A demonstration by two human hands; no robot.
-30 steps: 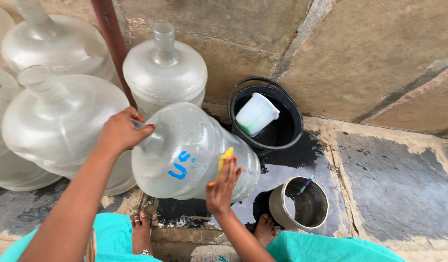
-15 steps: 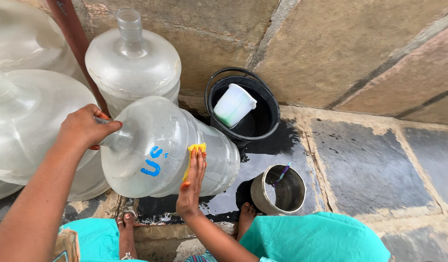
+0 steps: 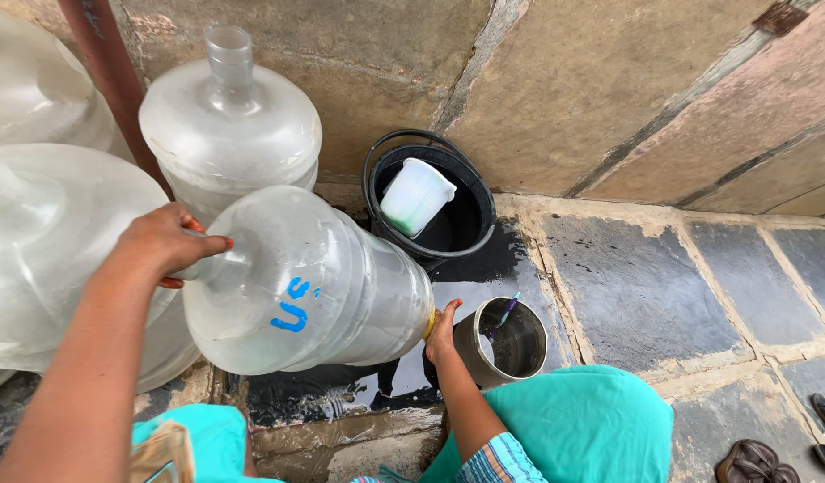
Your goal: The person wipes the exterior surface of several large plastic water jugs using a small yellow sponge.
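Gripping the neck of a tilted clear plastic water jug [image 3: 314, 286] with blue markings, the left hand [image 3: 166, 241] steadies it; the right hand [image 3: 442, 333] presses a yellow sponge [image 3: 427, 324] against its base.

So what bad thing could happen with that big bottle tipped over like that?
The left hand grips only the neck of the tilted water jug, and the right hand presses a yellow sponge at its base. The jug looks wet, so it might slip and roll. It could knock the steel pot right beside it. The stone floor there is wet, so feet might slide.
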